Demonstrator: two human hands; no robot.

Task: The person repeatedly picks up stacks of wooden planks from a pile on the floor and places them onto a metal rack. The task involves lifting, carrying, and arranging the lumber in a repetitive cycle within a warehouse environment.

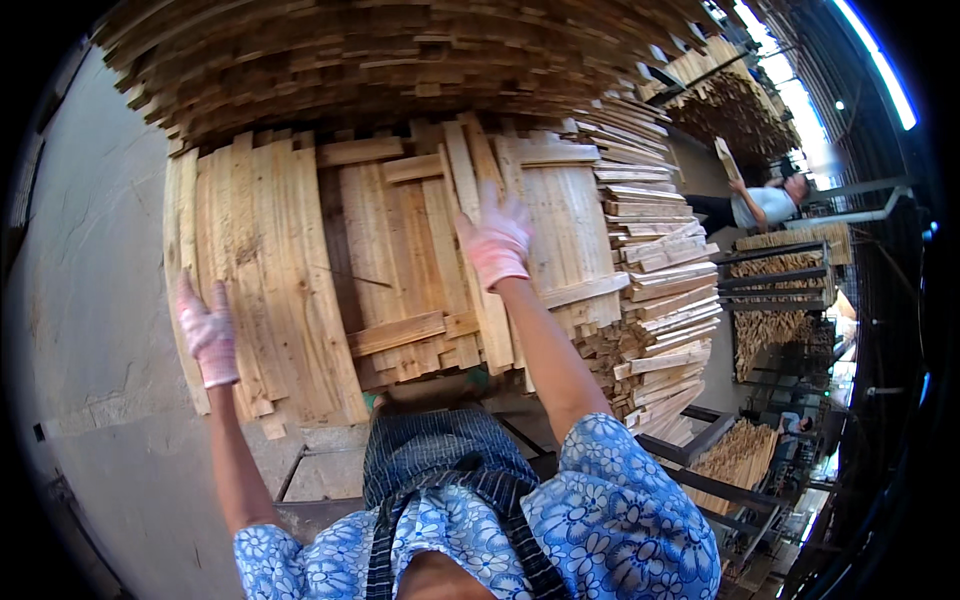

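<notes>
Both my hands wear pale pink-and-white gloves. My left hand (208, 335) lies along the outer left edge of a row of planks (262, 270), thumb and fingers apart, grasping nothing I can see. Over the right part of the stack, my right hand (498, 240) is smeared by motion, its fingers spread beside a narrow board (474, 270) that runs away from me. Whether it touches that board I cannot tell. Between the two rows of planks, a lower layer (395, 225) shows, with short crosswise slats (398, 333) at its near and far ends.
A tall stack of boards (400, 70) rises at the far side. Uneven board ends (665, 290) jut out on the right, above a dark metal frame (690, 435). Grey floor (105, 260) lies to the left. Another person (765, 205) handles a board at the far right.
</notes>
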